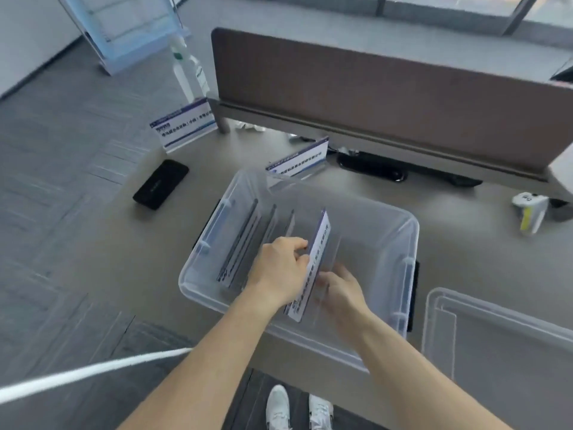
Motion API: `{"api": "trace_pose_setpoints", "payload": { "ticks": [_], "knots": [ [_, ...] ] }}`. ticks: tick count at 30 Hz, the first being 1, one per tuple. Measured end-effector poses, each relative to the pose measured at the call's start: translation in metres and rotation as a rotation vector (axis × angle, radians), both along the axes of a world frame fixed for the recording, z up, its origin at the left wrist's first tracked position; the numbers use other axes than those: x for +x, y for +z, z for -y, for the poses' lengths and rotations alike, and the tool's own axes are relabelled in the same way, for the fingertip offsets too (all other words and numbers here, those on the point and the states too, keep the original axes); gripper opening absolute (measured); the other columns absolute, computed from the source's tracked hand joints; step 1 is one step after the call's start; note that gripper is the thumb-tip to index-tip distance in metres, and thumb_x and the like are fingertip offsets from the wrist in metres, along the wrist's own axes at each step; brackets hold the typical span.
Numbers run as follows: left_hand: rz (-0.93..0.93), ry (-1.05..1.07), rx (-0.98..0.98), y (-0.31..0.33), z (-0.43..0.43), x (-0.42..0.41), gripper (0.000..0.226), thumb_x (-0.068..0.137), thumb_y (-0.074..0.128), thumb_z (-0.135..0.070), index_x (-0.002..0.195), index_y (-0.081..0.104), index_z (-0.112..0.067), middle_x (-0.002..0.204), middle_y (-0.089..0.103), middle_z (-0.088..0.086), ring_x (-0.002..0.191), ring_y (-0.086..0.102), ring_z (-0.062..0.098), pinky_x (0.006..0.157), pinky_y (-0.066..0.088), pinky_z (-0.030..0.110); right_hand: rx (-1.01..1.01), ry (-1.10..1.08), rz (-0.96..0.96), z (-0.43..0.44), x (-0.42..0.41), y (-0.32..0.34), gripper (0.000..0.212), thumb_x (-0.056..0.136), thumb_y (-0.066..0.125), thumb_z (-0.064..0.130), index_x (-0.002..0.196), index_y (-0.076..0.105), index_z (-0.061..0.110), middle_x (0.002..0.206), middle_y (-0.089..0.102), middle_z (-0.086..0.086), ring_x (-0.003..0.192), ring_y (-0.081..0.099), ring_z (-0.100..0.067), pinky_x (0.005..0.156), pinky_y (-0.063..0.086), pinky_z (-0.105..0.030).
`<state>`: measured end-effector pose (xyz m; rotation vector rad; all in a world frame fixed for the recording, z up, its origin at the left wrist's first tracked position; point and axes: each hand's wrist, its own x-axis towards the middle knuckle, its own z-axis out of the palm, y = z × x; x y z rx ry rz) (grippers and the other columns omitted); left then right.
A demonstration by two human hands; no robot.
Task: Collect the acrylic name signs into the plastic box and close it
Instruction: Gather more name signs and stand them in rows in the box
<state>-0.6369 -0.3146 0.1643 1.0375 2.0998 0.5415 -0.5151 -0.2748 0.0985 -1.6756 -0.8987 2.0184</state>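
A clear plastic box (pixel 384 218) stands open on the desk in front of me. Inside it, several acrylic name signs (pixel 245 240) stand on edge along the left side. My left hand (pixel 280 268) and my right hand (pixel 341 287) both grip one white and blue name sign (pixel 313 262), held upright inside the box. Two more name signs stand on the desk: one (pixel 186 124) at the far left corner, one (pixel 299 158) just behind the box. The clear lid (pixel 496 342) lies flat to the right of the box.
A black phone (pixel 161 184) lies left of the box. A brown desk divider (pixel 387 94) runs along the back. A spray bottle (pixel 189 72) stands at the far left. A small white and yellow device (pixel 528 212) sits at the right. A white cable (pixel 93 370) crosses low left.
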Motion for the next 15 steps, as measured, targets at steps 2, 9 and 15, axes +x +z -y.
{"api": "trace_pose_setpoints", "payload": {
  "ticks": [2,9,15],
  "knots": [
    [-0.01,0.003,-0.018,-0.023,0.002,0.002,0.041,0.101,0.057,-0.027,0.142,0.059,-0.022,0.138,0.066,0.004,0.125,0.063,0.024,0.104,0.052,0.042,-0.025,0.035,0.041,0.001,-0.004,-0.02,0.036,0.089,0.05,0.001,0.117,0.06,0.021,0.094,0.074,-0.011,0.077,0.068,-0.025,0.068,0.055,-0.039],
    [-0.073,0.012,-0.014,-0.073,-0.005,0.005,0.034,0.1,0.058,-0.023,0.133,0.065,-0.021,0.117,0.075,0.008,0.107,0.07,0.033,0.088,0.059,0.048,-0.019,0.128,0.211,-0.018,-0.023,-0.063,0.023,0.091,0.049,0.004,0.085,0.056,0.025,0.076,0.06,-0.003,0.065,0.053,-0.017,0.056,0.042,-0.027],
    [-0.128,0.021,0.014,-0.088,-0.011,0.0,0.037,0.1,0.056,-0.026,0.137,0.062,-0.024,0.113,0.077,0.006,0.103,0.072,0.033,0.085,0.06,0.048,0.087,0.152,0.332,-0.027,-0.034,-0.081,0.027,0.086,0.045,0.014,0.107,0.062,0.016,0.094,0.064,-0.007,0.079,0.056,-0.022,0.07,0.051,-0.033]
  ]
}}
